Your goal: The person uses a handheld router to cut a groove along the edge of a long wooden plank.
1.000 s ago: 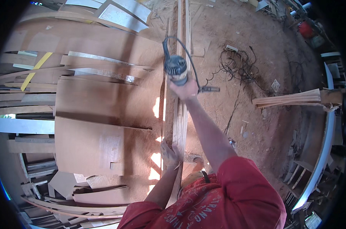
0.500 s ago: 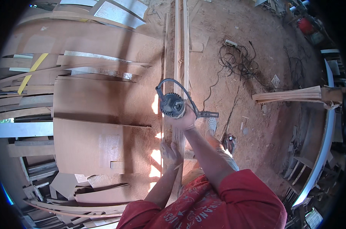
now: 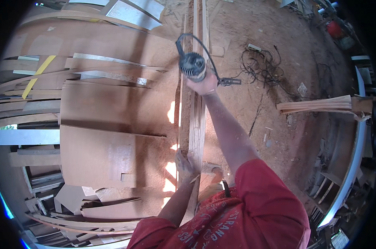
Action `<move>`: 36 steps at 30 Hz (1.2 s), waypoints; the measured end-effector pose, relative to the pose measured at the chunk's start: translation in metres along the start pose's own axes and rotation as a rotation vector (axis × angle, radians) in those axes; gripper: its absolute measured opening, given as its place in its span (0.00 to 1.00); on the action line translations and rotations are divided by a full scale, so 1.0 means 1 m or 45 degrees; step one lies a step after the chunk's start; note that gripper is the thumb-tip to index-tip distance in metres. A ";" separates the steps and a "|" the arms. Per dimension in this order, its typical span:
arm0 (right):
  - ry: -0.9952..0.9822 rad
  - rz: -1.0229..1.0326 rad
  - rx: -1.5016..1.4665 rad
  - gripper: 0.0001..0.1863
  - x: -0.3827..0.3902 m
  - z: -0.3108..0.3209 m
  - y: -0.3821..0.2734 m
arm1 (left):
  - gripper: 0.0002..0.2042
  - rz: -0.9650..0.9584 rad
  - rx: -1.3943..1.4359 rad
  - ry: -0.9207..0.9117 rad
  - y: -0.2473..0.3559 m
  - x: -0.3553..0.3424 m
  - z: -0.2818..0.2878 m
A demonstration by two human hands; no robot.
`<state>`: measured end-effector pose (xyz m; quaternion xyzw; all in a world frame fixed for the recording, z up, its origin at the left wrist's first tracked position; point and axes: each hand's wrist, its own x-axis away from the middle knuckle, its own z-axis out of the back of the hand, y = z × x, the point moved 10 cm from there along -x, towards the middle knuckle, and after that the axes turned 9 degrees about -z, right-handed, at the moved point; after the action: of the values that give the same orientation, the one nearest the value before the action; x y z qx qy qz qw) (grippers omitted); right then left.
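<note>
Long narrow wooden strips [image 3: 195, 124] run away from me up the middle, with sawdust along them. My right hand [image 3: 204, 84] grips a black corded power tool, which looks like a trim router [image 3: 192, 65], standing over the strips at arm's length. Its vented round top faces up, and its cord loops over to the right; the cutting end is hidden. Closer to my body, my left hand [image 3: 185, 164] lies on the strips with its fingers stretched forward. The undersides of those fingers are hidden.
Brown sheets of board [image 3: 96, 155] and stacked planks [image 3: 30, 101] fill the left side. A tangled black cable [image 3: 260, 66] lies on the dusty floor at right. Beyond it, a bundle of thin wooden strips [image 3: 316, 103] juts inward. A red object [image 3: 334, 30] sits at the far right.
My right hand has pushed the router farther away along the strips, and its arm is straighter. My left hand stays in about the same place. The foot seen at right is no longer visible.
</note>
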<state>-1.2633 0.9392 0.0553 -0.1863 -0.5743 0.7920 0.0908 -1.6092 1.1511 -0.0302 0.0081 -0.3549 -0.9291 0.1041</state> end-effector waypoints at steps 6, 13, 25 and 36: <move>-0.099 -0.263 0.002 0.43 0.006 0.004 -0.004 | 0.31 -0.038 0.015 0.043 0.015 -0.003 0.005; -0.161 -0.560 -0.001 0.41 0.147 0.021 -0.008 | 0.31 0.005 0.087 0.044 0.007 -0.001 0.006; -0.032 0.078 0.083 0.28 0.142 0.024 -0.011 | 0.29 -0.160 0.045 0.061 0.022 -0.004 0.011; -0.009 0.120 0.010 0.30 0.097 0.015 -0.019 | 0.27 -0.101 0.063 0.123 0.019 -0.004 0.014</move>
<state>-1.3595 0.9669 0.0588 -0.2099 -0.5620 0.7984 0.0520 -1.6026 1.1472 -0.0073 0.0694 -0.3717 -0.9219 0.0842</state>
